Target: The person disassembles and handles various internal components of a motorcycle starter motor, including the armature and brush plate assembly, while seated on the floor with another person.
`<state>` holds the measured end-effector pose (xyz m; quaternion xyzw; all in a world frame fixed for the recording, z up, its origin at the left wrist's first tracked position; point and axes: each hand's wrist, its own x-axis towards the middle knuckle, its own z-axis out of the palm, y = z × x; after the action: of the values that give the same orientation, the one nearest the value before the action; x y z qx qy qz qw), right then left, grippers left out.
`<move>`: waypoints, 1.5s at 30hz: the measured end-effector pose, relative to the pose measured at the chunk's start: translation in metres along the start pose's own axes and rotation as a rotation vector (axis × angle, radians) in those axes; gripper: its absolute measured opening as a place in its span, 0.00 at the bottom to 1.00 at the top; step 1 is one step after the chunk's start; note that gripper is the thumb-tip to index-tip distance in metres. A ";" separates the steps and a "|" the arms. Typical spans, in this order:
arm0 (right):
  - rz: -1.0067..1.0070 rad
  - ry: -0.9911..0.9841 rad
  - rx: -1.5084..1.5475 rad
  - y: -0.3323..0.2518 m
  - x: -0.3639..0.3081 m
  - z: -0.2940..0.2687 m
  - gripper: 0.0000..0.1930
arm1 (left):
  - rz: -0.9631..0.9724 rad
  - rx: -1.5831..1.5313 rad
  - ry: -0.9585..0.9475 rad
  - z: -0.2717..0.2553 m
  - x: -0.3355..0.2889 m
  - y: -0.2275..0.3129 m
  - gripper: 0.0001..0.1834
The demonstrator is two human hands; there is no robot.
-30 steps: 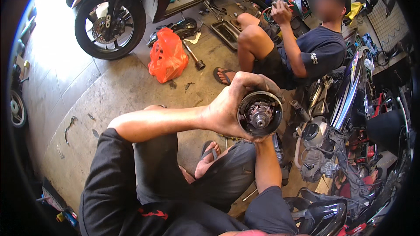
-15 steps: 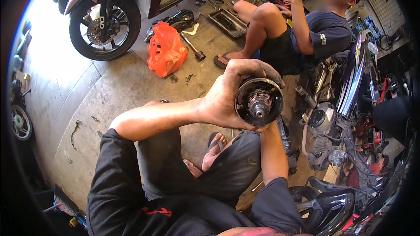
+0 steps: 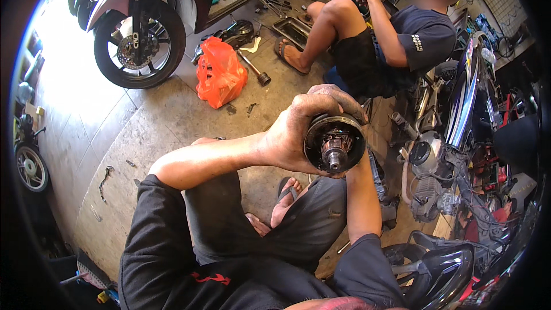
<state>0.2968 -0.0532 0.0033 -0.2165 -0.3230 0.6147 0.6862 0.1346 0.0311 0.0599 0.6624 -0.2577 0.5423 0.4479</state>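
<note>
Out in front of my lap, my left hand is closed around an electric motor. The motor has a round dark metal housing, and its open end faces up at me. Inside sits an armature with copper windings and a steel shaft tip pointing toward me. My right forearm rises to the far side of the housing. The housing hides most of my right hand, so its grip does not show. Dark, greasy fingers curl over the top of the housing; I cannot tell for certain which hand they belong to.
A co-worker sits ahead at the right, holding a part. An orange plastic bag lies on the floor near a scooter's front wheel. A metal tray lies beyond. Motorcycle parts, including an engine, crowd the right side.
The motor has moved slightly left and tilted a little, still in my left hand's grip. The co-worker's raised hand has come down, and their foot has shifted left. My view has shifted slightly.
</note>
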 end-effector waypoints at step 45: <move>-0.380 0.009 -0.594 -0.001 -0.010 0.019 0.29 | -0.361 -0.244 0.280 -0.006 0.001 -0.004 0.44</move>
<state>0.2834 -0.0655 0.0151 -0.3454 -0.5194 0.3544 0.6966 0.1350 0.0382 0.0599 0.5573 -0.1341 0.5049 0.6454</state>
